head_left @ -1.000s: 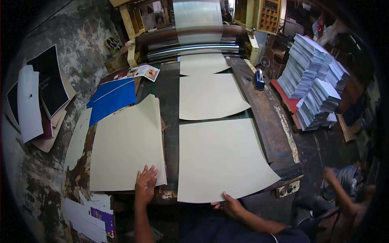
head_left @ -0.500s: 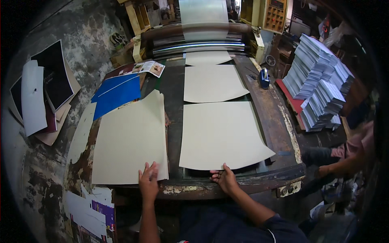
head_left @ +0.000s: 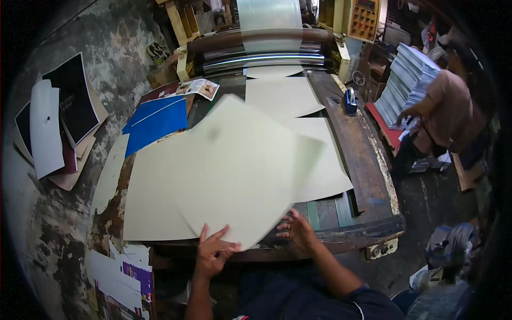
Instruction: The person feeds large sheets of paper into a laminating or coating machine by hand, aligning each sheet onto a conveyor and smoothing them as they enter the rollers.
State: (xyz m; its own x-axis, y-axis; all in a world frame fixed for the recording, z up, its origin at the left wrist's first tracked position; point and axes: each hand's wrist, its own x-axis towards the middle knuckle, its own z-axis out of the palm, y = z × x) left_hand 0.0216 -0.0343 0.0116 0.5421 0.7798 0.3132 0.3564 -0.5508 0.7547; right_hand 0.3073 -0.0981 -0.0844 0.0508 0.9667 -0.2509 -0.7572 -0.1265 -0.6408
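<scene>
A large cream sheet (head_left: 240, 176) is lifted and tilted, blurred at its edges. My left hand (head_left: 213, 253) pinches its near corner. My right hand (head_left: 297, 230) is just beside the sheet's lower right edge, fingers apart and holding nothing that I can see. Under the lifted sheet on the left lies a stack of like sheets (head_left: 154, 197). To the right, partly covered by it, a cream sheet (head_left: 328, 170) rests on the machine's bed. Beyond are a second sheet (head_left: 282, 96) and a third sheet (head_left: 274, 71), in line up to the metal roller (head_left: 264, 61).
Blue sheets (head_left: 157, 122) and an open printed leaflet (head_left: 200, 88) lie at the far left. A tape dispenser (head_left: 350, 102) stands on the right side. A person (head_left: 448, 112) bends by tall paper stacks (head_left: 408, 74) on the right. Clear film (head_left: 271, 24) hangs above the roller.
My left hand has taken a cream sheet off the left stack and swung it rightward. The row of sheets has shifted slightly toward the roller. The person at the right has come further into view.
</scene>
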